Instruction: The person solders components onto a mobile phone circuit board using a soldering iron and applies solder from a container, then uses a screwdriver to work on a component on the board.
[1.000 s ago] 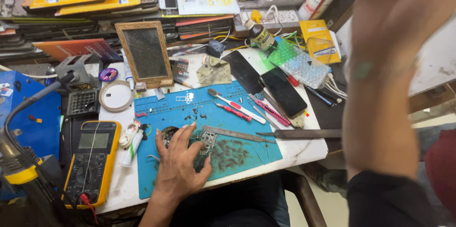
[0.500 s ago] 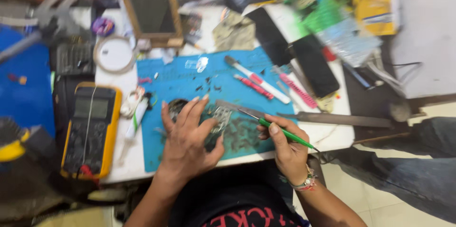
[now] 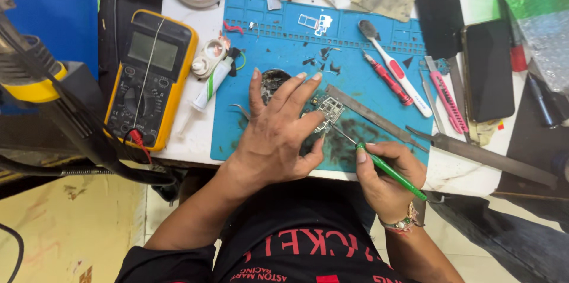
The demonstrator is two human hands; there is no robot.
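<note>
Left hand point(image 3: 278, 135) lies flat on the blue mat point(image 3: 267, 40), fingers spread open and closing on nothing, its fingertips and thumb pinning down the small circuit board point(image 3: 329, 110) that sits near the middle of the mat. Right hand point(image 3: 388, 173) has its grip closed around a green-handled tool point(image 3: 391, 171), held like a pen, and the thin metal tip reaches up to the lower edge of the board. Just beyond the board a steel ruler point(image 3: 370, 114) lies slantwise across the mat. Further right lie a red screwdriver point(image 3: 388, 78), a white toothbrush point(image 3: 396, 69) and a pink cutter point(image 3: 447, 96). A dark phone point(image 3: 487, 69) rests on the worktop point(image 3: 462, 170) at the right. To the left of the mat, a yellow multimeter point(image 3: 151, 78) and a small glue tube point(image 3: 210, 84) lie beside it.
</note>
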